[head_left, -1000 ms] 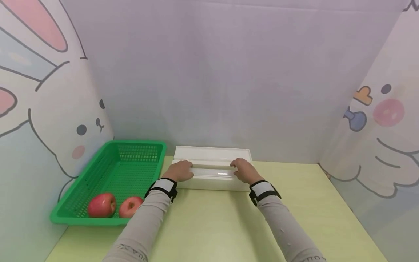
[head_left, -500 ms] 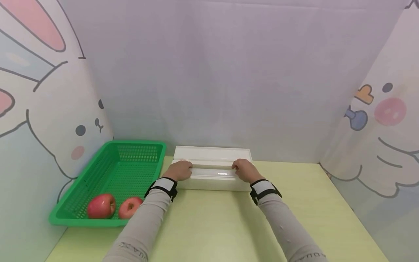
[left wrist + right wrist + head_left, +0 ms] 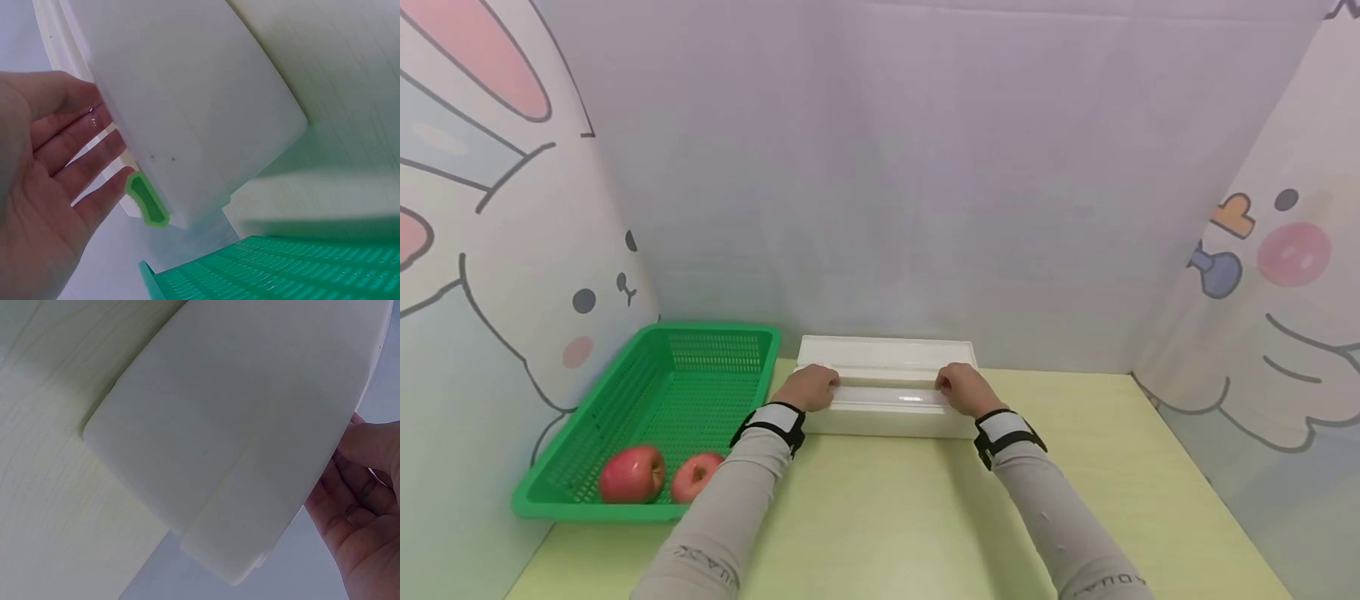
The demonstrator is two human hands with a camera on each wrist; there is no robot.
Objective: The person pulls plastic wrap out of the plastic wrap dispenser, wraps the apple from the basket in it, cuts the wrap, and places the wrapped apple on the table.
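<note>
A long white cling film dispenser (image 3: 887,422) stands at the back of the table, its lid (image 3: 887,350) tipped back. A glossy clear strip of cling film (image 3: 891,395) runs along its top between the hands. My left hand (image 3: 808,387) is at the left end, pinching what looks like the film's edge; in the left wrist view its fingertips are partly behind the box wall. Near them is a green end piece (image 3: 147,200) on the dispenser. The right hand (image 3: 967,389) pinches at the right end, thumb and forefinger together; the box edge partly hides them (image 3: 362,500).
A green plastic basket (image 3: 647,333) stands to the left, close to the dispenser. Two red apples, one whole in view (image 3: 632,473) and one (image 3: 695,475) partly behind the left sleeve, lie at its near end. A curtain (image 3: 880,208) hangs behind the table.
Thumbs and fingers of both hands have come together from a looser spread at the dispenser's top. The left hand has shifted slightly left and the right slightly right; the dispenser stays put.
</note>
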